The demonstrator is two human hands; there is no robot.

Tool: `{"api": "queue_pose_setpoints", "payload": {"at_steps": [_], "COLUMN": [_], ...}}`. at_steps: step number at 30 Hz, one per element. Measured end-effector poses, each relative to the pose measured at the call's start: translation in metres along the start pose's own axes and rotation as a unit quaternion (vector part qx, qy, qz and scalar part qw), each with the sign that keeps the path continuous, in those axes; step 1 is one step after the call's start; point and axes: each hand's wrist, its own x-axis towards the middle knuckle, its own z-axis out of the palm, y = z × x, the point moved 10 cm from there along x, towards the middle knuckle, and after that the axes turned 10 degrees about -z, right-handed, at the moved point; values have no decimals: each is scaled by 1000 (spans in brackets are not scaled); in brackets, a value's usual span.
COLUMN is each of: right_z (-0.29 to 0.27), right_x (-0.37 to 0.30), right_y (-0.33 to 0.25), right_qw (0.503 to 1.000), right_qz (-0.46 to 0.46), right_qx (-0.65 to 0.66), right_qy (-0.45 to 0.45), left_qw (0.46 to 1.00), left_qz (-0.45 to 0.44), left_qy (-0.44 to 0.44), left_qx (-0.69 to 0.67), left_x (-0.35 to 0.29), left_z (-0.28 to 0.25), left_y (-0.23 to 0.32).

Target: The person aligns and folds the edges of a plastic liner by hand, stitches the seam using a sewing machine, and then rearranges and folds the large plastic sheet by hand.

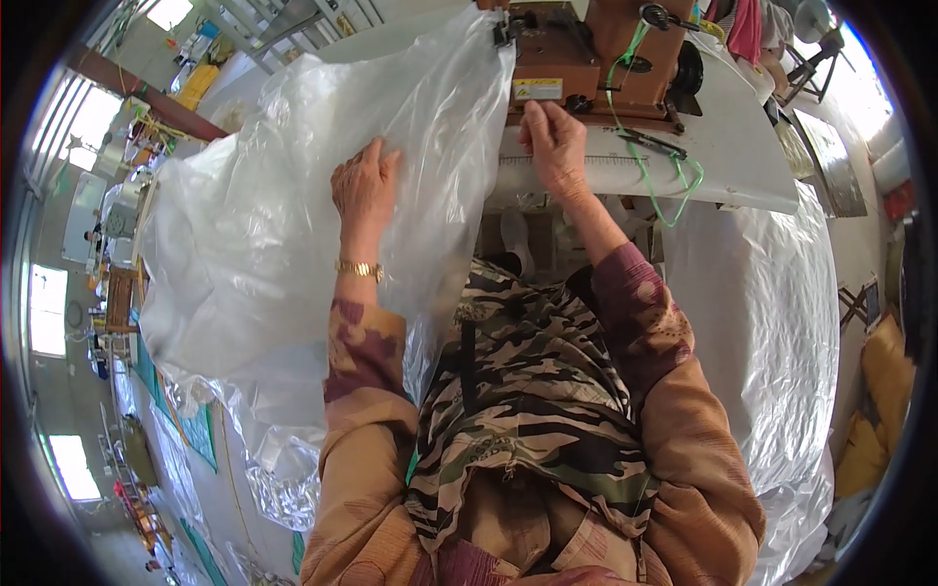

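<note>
A large sheet of clear plastic film point(283, 205) covers the left side of the work table and runs up to a brown sewing machine point(557, 68) at the far middle. On the film rests my left hand point(364, 186), its fingers slightly bent and apart, gripping nothing visible. My right hand point(555, 146) is closed in front of the machine, above the pale table with its printed ruler strip point(572, 158). What those curled fingers hold, if anything, is hidden. The film's right edge passes between my two hands and reaches the machine's needle end.
Green cord point(640, 156) hangs from the machine, beside dark tweezers-like snips point(653, 144) on the table. More clear film point(747, 342) drapes down at the right. Camouflage cloth point(528, 391) covers my lap. A brown beam point(147, 98) stands at the far left.
</note>
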Motion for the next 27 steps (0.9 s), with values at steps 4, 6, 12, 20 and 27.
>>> {"api": "queue_pose_setpoints", "payload": {"at_steps": [4, 6, 12, 20, 27], "right_z": [14, 35, 115, 143, 167], "right_x": [-37, -72, -165, -132, -125], "right_y": [-1, 6, 4, -51, -39], "right_qw": [1000, 998, 973, 900, 785], "right_qz": [20, 50, 54, -179, -250], "right_qx": [-4, -1, -142, -300, -384], "right_qy": [-21, -38, -173, -260, -417], "left_qw": [999, 1000, 999, 999, 999], "left_qz": [-6, -3, 15, -5, -9], "left_qy": [8, -21, -31, -31, -31], "left_qx": [48, 18, 28, 9, 17], "left_x": [17, 22, 27, 24, 24], "left_z": [26, 39, 46, 43, 42], "left_y": [-63, -77, -80, -80, -78]}}
